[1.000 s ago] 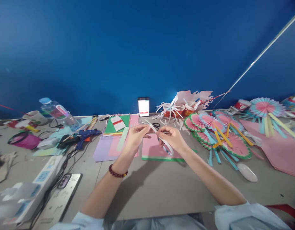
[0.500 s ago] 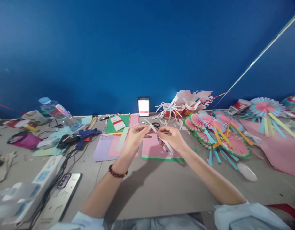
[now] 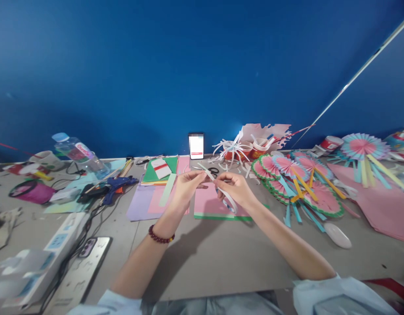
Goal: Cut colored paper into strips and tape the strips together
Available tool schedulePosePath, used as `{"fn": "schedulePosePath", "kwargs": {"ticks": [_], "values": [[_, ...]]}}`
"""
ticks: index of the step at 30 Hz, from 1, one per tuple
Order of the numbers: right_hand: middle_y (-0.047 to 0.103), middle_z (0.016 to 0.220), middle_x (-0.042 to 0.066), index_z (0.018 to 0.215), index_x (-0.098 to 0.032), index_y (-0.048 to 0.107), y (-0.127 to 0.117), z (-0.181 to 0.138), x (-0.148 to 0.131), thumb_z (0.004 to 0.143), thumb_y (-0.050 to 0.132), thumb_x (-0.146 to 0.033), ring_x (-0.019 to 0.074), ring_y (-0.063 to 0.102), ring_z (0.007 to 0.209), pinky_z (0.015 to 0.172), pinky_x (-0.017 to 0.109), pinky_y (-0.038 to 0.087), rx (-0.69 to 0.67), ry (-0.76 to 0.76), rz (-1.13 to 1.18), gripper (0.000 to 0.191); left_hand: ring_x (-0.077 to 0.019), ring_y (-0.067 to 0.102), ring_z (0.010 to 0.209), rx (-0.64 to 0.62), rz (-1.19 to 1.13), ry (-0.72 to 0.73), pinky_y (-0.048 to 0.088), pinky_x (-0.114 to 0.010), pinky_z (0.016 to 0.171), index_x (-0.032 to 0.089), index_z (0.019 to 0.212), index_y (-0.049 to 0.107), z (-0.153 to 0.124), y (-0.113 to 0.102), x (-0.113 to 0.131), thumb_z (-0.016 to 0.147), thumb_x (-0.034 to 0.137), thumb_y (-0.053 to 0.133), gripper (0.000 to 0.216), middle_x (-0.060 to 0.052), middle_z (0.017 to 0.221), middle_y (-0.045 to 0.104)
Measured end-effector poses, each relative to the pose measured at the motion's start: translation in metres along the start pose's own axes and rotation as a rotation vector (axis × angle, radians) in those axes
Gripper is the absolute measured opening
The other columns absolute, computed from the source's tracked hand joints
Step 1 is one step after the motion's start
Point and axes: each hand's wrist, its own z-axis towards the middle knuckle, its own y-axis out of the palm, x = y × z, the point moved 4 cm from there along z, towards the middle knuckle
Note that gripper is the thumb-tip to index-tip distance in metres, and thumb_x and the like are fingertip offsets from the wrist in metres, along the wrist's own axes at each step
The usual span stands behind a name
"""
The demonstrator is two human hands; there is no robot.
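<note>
Above the pink paper, both my hands are close together in mid-air. My left hand (image 3: 190,186) pinches a narrow pale green paper strip (image 3: 206,171) between thumb and fingers; a beaded bracelet sits on that wrist. My right hand (image 3: 233,187) is closed at the strip's other side, and a white roll of tape (image 3: 231,204) hangs in and below its fingers, partly hidden by them. Just behind the hands lie black-handled scissors (image 3: 214,171). Pink sheets with green edges (image 3: 215,210) lie underneath. Left of my left hand is a wider pale green strip (image 3: 167,190).
A lit phone (image 3: 196,146) leans at the blue wall. Folded paper fans (image 3: 292,168) and a white spoon-like piece (image 3: 338,236) lie right. Left are a bottle (image 3: 80,153), a blue glue gun (image 3: 118,188), a power strip (image 3: 54,253) and another phone (image 3: 86,271). Red cups (image 3: 246,151) hold paper strips.
</note>
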Motion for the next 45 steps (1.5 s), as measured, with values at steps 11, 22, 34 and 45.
{"fn": "schedulePosePath", "kwargs": {"ticks": [11,22,34,45], "values": [[0.061,0.048,-0.002,0.072,-0.017,0.060,-0.0007,0.0002,0.0007,0.069,0.072,-0.045,0.0130,0.059,0.043,0.045,0.024,0.051,0.004,-0.001,0.008,0.031,-0.0273,0.069,0.087,-0.004,-0.006,-0.013,0.055,-0.028,0.064,0.014,0.073,0.073,-0.0002,0.0007,0.0004,0.060,0.042,0.080,0.033,-0.010,0.079,0.073],[0.061,0.047,-0.002,0.071,-0.016,0.059,-0.0017,0.0004,0.0005,0.069,0.072,-0.044,0.0126,0.058,0.042,0.045,0.023,0.049,0.006,-0.007,-0.007,0.030,-0.0270,0.069,0.087,-0.005,0.000,-0.015,0.055,-0.027,0.063,0.013,0.074,0.073,-0.0005,0.0009,0.0009,0.060,0.042,0.079,0.033,-0.010,0.079,0.073],[0.060,0.049,-0.003,0.072,-0.017,0.058,-0.0006,-0.0004,0.0001,0.071,0.070,-0.043,0.0115,0.057,0.042,0.046,0.024,0.049,-0.050,-0.040,0.054,0.028,-0.0274,0.070,0.085,0.024,0.030,0.015,0.055,-0.029,0.063,0.014,0.073,0.072,0.0010,0.0001,0.0015,0.058,0.044,0.080,0.034,-0.010,0.078,0.073],[0.057,0.050,-0.004,0.071,-0.017,0.058,0.0022,-0.0016,-0.0020,0.072,0.069,-0.039,0.0101,0.056,0.043,0.045,0.023,0.050,-0.030,-0.036,0.058,0.024,-0.0279,0.069,0.087,0.023,0.024,0.026,0.057,-0.030,0.066,0.013,0.077,0.074,-0.0006,0.0011,0.0011,0.060,0.044,0.079,0.035,-0.011,0.081,0.074]]}}
